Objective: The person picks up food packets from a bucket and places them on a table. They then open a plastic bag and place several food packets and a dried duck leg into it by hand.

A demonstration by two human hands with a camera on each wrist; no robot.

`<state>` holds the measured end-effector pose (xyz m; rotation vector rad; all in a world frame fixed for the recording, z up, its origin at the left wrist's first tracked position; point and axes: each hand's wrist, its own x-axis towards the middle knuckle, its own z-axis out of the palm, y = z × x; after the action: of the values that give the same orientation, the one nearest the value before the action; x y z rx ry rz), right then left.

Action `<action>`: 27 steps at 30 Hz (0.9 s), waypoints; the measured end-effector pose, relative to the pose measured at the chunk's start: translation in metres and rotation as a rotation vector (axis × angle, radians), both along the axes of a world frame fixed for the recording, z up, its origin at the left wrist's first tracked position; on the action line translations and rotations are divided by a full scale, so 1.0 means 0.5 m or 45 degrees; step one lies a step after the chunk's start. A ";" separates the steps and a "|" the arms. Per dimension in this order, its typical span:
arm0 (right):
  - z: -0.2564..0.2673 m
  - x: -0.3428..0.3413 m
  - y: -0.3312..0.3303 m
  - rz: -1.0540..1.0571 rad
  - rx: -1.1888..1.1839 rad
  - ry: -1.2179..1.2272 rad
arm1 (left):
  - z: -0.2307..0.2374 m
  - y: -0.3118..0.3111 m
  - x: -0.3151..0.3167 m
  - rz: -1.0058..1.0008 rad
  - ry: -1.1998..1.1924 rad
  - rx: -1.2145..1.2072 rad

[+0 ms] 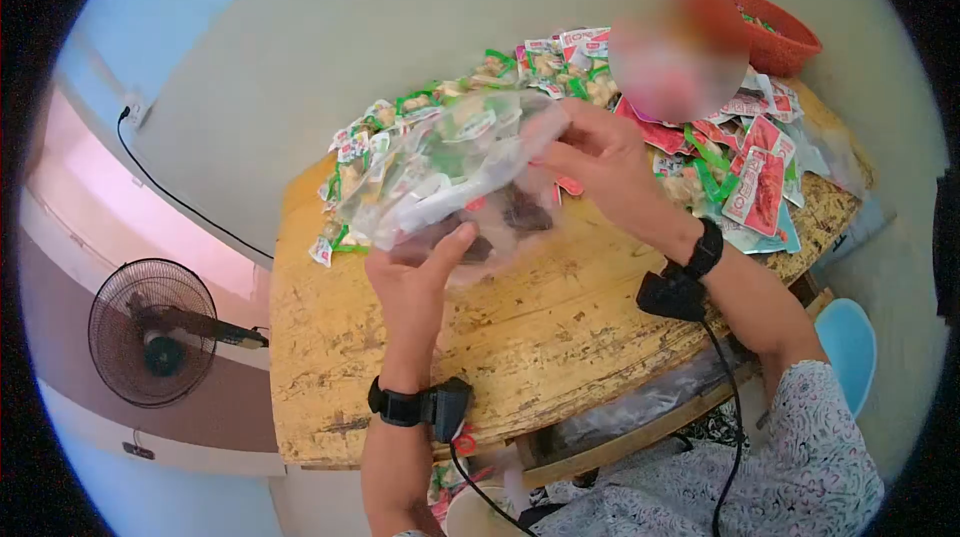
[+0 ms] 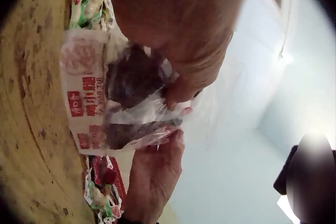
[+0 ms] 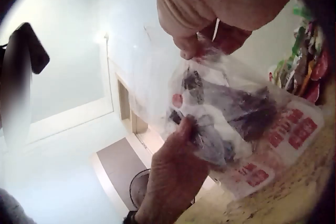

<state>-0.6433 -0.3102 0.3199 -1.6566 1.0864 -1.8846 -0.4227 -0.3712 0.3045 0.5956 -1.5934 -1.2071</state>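
A clear plastic bag point(image 1: 450, 177) with red print point(image 3: 302, 132) is held up over the table between both hands. Dark pieces point(image 1: 525, 215) lie inside it, their kind unclear. My left hand point(image 1: 408, 282) grips the bag's near left side, thumb on the front and fingers mostly hidden behind the film. At the upper right, my right hand point(image 1: 610, 167) pinches the bag's edge between thumb and fingers. In the right wrist view the film bunches at the right hand's fingertips point(image 3: 191, 50). The printed end hangs close over the tabletop in the left wrist view.
Several small snack packets point(image 1: 375, 132) with green and white wrapping line the worn yellow table's point(image 1: 560, 327) far edge. Red packets point(image 1: 755, 187) pile up at the right, below a red basket point(image 1: 790, 42). A fan point(image 1: 150, 332) stands left; a blue basin point(image 1: 848, 352) sits low right.
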 end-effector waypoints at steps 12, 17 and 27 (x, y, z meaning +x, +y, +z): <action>0.013 -0.013 0.008 0.024 0.069 -0.064 | -0.011 -0.021 0.017 -0.062 0.140 -0.003; 0.037 -0.005 0.012 0.058 0.035 -0.151 | 0.022 -0.016 0.019 -0.120 0.377 -0.042; 0.069 -0.006 0.039 0.075 0.041 -0.141 | 0.054 -0.014 0.015 0.020 0.457 -0.017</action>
<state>-0.6464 -0.2907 0.3544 -1.5308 1.0074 -1.8871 -0.4151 -0.3784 0.3316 0.3573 -1.2903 -1.2140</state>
